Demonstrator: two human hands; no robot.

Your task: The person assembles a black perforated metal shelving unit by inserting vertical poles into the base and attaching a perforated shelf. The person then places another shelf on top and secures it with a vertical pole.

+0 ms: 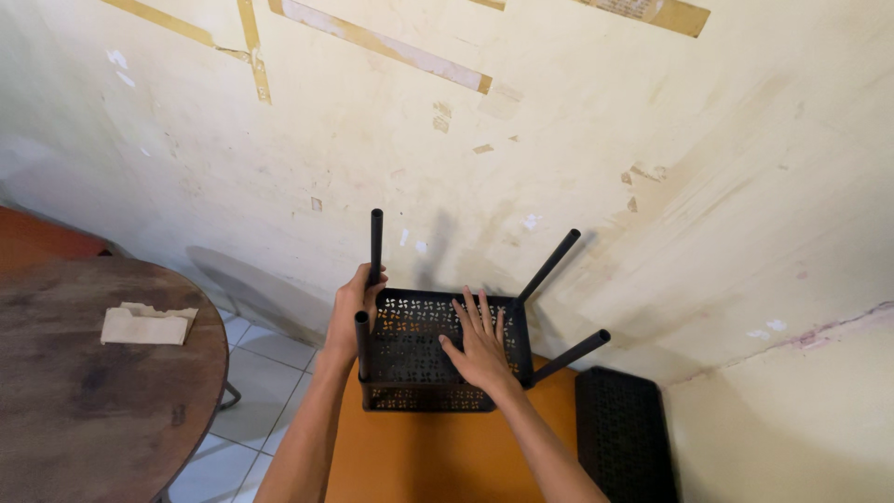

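A black perforated plastic basket shelf sits on an orange surface, with several black tube legs sticking up from its corners. My left hand is closed around the rear left tube, close to the shelf's corner. My right hand lies flat inside the basket, fingers spread, pressing on its perforated floor. Two tubes on the right, one at the back and one at the front, lean outward at a tilt.
A round dark wooden table stands at the left with a folded beige cloth on it. Another black perforated shelf lies at the right of the orange surface. A stained cream wall rises behind. Pale floor tiles show below.
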